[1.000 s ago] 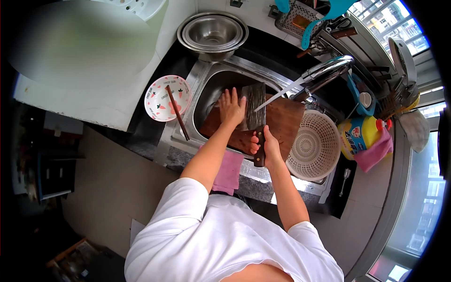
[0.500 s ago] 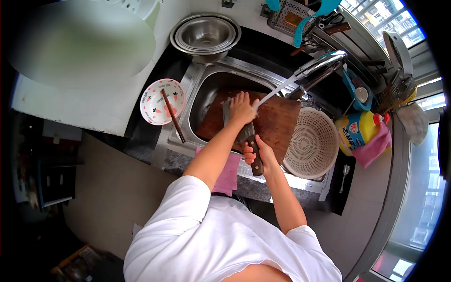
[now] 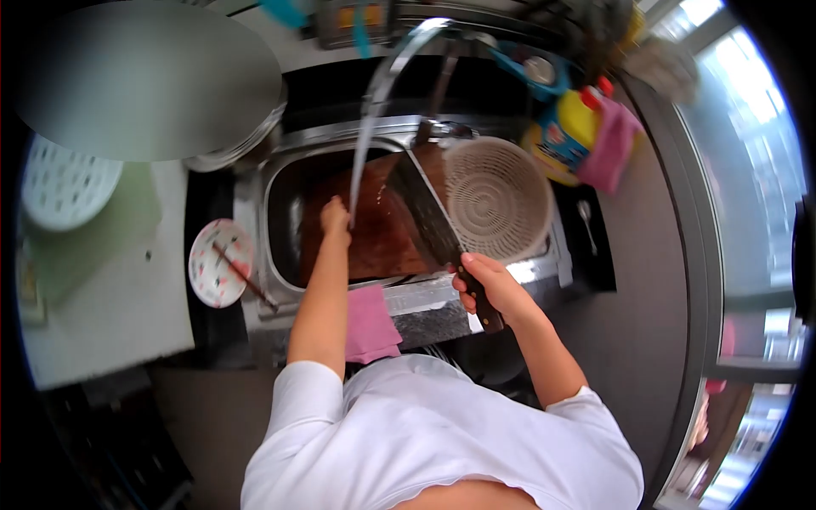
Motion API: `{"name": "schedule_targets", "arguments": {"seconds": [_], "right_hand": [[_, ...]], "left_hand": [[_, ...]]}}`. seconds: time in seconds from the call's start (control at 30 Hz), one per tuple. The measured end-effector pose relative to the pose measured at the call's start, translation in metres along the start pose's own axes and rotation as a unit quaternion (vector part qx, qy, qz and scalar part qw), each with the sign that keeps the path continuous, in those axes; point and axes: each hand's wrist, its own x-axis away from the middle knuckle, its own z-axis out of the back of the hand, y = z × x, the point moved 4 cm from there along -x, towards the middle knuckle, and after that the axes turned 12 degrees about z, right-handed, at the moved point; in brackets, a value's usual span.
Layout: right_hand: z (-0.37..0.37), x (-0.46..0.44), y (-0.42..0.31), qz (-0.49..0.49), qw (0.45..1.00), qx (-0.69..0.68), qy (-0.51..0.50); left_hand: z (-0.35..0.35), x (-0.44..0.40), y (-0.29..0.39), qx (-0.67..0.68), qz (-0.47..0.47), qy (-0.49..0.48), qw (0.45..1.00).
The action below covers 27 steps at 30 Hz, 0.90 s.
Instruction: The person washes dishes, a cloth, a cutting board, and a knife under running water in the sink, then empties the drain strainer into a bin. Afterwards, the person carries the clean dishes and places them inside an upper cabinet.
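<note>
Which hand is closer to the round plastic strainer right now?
The right. The right hand, gripping the cleaver, is just on the wearer's side of the strainer; the left hand is farther off to its left, by the running water.

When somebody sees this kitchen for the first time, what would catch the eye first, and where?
Probably the cleaver, gripped by its handle in the right hand, its blade slanting over the brown board at the sink. Next, the water stream from the tap, falling down by the left hand. The yellow bottle stands out right of the colander.
</note>
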Motion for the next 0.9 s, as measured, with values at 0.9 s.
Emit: {"name": "schedule_targets", "arguments": {"seconds": [0.9], "right_hand": [[0.235, 0.048, 0.111, 0.019, 0.621, 0.617, 0.483]], "left_hand": [[-0.033, 0.039, 0.003, 0.354, 0.171, -0.173, 0.903]]}}
